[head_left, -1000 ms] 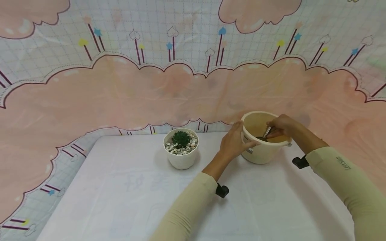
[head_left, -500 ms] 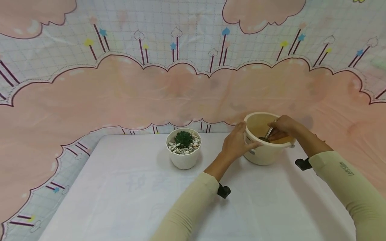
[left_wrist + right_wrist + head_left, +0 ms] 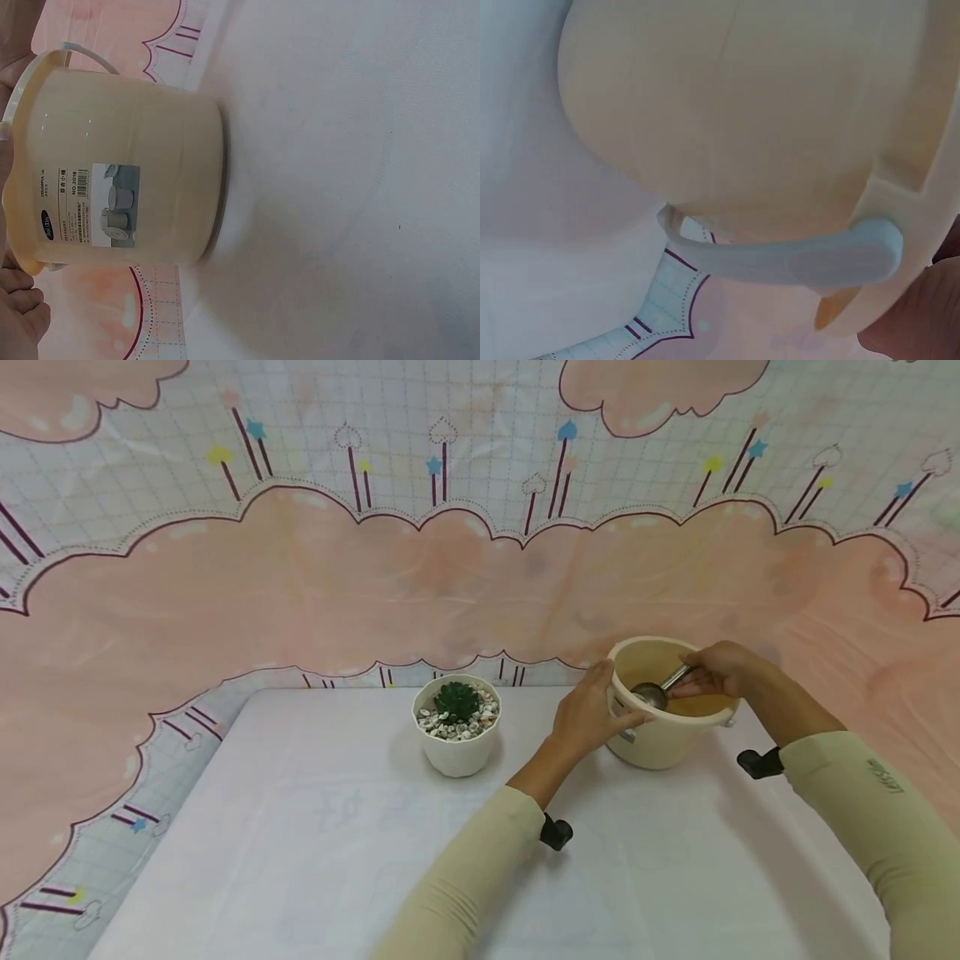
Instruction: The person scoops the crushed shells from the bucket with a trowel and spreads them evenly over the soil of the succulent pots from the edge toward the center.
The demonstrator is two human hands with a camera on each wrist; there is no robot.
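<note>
A small cream plastic bucket [image 3: 652,750] stands upright at the back right of the table. My left hand [image 3: 587,714] grips its left side at the rim, thumb along the front edge. In the left wrist view the bucket [image 3: 161,142] shows a printed label [image 3: 90,206]. Over the opening, my right hand [image 3: 722,670] holds a metal spoon [image 3: 651,695] by its handle. The round bowl of the spoon lies inside, near the front left rim, hollow side showing. What lies in the bottom of the bucket is hidden.
Left of the bucket, a white pot [image 3: 457,753] holds a green succulent [image 3: 456,702] among pale pebbles. A grey carrying handle [image 3: 795,259] hangs at the bucket's side. Behind the white table [image 3: 337,843] rises a patterned cloth [image 3: 420,585].
My right hand has moved slightly right and tilted the spoon lower, so that its bowl now shows more fully. My left hand stays on the bucket. The head view has shifted a little.
</note>
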